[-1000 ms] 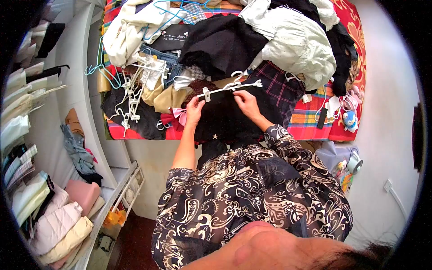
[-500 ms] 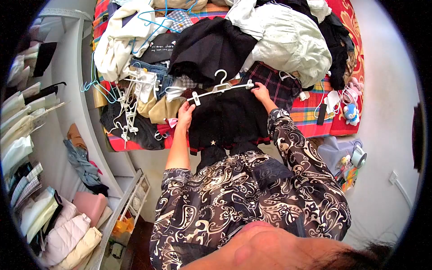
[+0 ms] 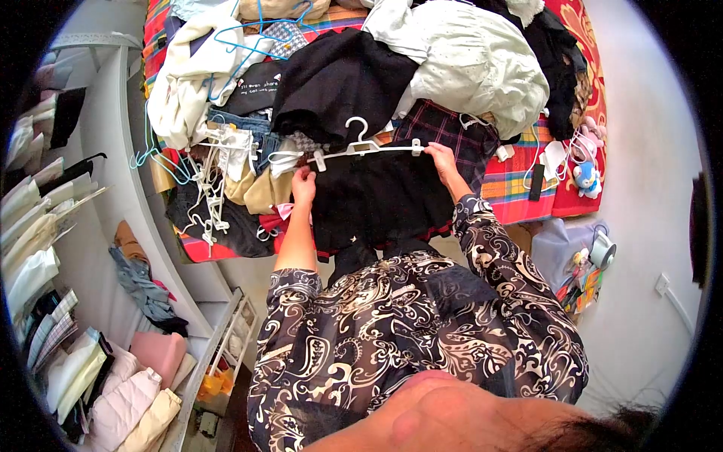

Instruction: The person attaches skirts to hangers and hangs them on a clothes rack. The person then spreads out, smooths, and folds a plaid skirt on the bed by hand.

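Observation:
A black skirt [image 3: 380,203] with red trim near its hem hangs spread out in front of my body. Along its waistband lies a white clip hanger [image 3: 368,149], its hook pointing away from me and a clip near each end. My left hand [image 3: 303,185] pinches the skirt's left top corner, just outside the left clip. At the opposite corner, my right hand [image 3: 442,161] grips the waistband edge beside the right clip. Whether both clips are fully closed on the cloth is hard to tell.
Piled clothes cover the bed [image 3: 512,184], among them a black garment [image 3: 343,87] and a pale dress [image 3: 478,71]. Several white hangers [image 3: 207,192] lie left of the skirt. An open wardrobe [image 3: 124,173] stands at left. A plush toy [image 3: 586,177] sits at right.
My hands have moved slightly apart, pulling the waistband straighter. The hanger lies more level than before. The view has shifted a little.

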Demonstrator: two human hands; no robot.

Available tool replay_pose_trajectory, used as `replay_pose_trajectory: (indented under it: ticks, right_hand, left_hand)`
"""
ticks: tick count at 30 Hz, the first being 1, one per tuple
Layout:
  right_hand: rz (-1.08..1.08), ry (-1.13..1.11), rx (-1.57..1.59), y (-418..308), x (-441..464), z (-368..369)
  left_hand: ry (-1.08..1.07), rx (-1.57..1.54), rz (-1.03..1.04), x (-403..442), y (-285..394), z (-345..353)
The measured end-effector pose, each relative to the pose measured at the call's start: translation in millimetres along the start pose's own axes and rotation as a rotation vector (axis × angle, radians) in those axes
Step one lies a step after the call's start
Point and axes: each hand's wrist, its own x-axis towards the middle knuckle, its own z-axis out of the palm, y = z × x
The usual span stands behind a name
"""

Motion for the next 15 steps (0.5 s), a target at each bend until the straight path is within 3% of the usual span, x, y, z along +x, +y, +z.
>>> replay_pose_trajectory:
  ticks: [1, 2, 4, 6, 11, 14, 15]
  right_hand:
    - [-0.014, 0.005, -0.039, 6.0, 5.4, -3.8]
    - [-0.028, 0.011, -0.078, 12.8, 9.5, -6.8]
    - [-0.082, 0.021, -0.225, 11.1, 1.9, -3.9]
    - [-0.074, 0.037, -0.254, -2.9, -14.1, 3.6]
    - [-0.184, 0.011, -0.264, -8.9, -24.3, 2.2]
    - [-0.251, 0.009, -0.273, -4.7, -35.9, 4.2]
    - [-0.347, 0.098, -0.263, 1.2, -38.9, 8.5]
  left_hand:
    - [0.108, 0.355, 0.126, -0.1, 5.5, 0.6]
    - [0.106, 0.358, 0.127, -3.1, 9.8, 0.9]
    - [0.307, 0.645, 0.586, -22.5, 51.6, 8.6]
    - [0.138, 0.600, 0.796, -49.5, 91.5, 26.5]
    - [-0.451, 0.538, 1.002, -97.5, 157.2, 132.0]
    - [-0.658, 0.544, 0.929, -103.2, 165.3, 171.8]
    - [-0.665, 0.538, 0.937, -101.9, 167.4, 175.7]
